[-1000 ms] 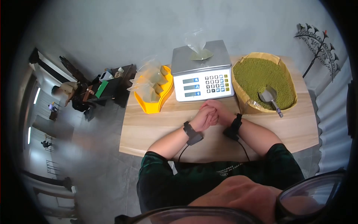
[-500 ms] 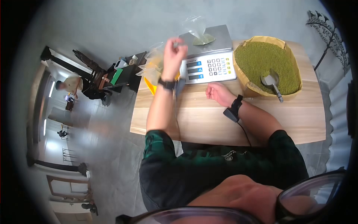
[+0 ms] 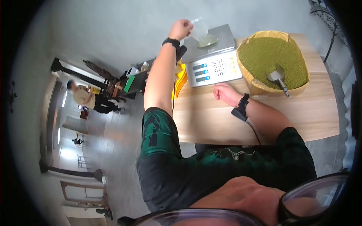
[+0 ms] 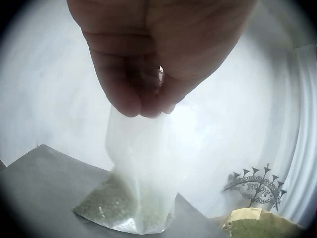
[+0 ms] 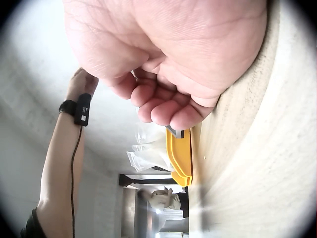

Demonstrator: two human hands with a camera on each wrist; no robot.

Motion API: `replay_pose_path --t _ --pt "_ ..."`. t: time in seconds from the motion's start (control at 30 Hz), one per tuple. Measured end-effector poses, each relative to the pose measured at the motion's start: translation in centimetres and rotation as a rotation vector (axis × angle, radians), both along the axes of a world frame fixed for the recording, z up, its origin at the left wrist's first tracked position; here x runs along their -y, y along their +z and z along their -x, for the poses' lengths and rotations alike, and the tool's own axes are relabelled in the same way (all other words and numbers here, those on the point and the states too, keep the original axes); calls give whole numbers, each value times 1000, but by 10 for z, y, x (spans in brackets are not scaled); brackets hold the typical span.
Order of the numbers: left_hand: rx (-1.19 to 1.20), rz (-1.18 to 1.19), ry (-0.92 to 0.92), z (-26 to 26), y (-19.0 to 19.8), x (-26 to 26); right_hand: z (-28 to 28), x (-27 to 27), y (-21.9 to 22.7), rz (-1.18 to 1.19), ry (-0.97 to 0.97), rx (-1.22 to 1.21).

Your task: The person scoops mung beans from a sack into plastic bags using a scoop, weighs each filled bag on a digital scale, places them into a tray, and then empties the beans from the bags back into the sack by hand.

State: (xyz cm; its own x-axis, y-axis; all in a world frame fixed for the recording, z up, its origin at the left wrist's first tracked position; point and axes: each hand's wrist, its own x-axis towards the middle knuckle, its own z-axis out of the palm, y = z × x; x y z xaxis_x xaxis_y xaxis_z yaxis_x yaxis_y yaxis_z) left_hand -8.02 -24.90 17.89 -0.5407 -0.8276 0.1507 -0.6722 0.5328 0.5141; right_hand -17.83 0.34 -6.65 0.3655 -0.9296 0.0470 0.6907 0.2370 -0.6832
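My left hand (image 3: 181, 29) is raised at the far left of the white scale (image 3: 215, 69), by the top of a clear plastic bag (image 3: 207, 41). The left wrist view shows its fingertips (image 4: 130, 106) pinching the gathered upper end of that bag. Small green beans (image 4: 111, 198) fill the bag's bottom, which lies on the grey weighing pan (image 3: 226, 35). On the table in front of the scale rests my right hand (image 3: 227, 94), its fingers loosely curled with nothing in them.
Right of the scale stands a brown paper sack (image 3: 260, 87) of green beans, a metal scoop (image 3: 277, 76) lying in it. A yellow tray (image 3: 181, 81) sits at left, partly behind my left arm, with clear bags (image 5: 148, 156) by it. Farther off stands another person (image 3: 88, 98).
From being clasped together, my hands have parted. The left has gone up and forward past the yellow tray to the bag on the scale; the right has stayed near the scale's front.
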Motion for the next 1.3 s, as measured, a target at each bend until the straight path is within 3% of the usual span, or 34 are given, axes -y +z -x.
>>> replay_pose_path --t 0.07,0.3,0.4,0.53,0.67,0.77,1.07,1.3 --pt "-59 79 -94 -11 2 3 0 -1 1 26 -2 -11" --pt "-274 66 84 -85 36 -74 0 2 -3 11 17 -6" --pt "-240 59 73 -133 38 -109 0 0 0 11 21 -13" --pt "-207 43 232 -201 15 -151 0 3 -2 9 15 -8" --pt "-321 -67 301 -248 -18 -169 0 3 -3 6 13 -29" --pt "-311 -71 287 -254 -24 -169 3 2 2 4 32 -44" --pt "79 11 426 -203 14 -128 2 3 -1 0 16 -31" --pt "152 100 436 -170 -16 -76 4 2 1 5 30 -69"
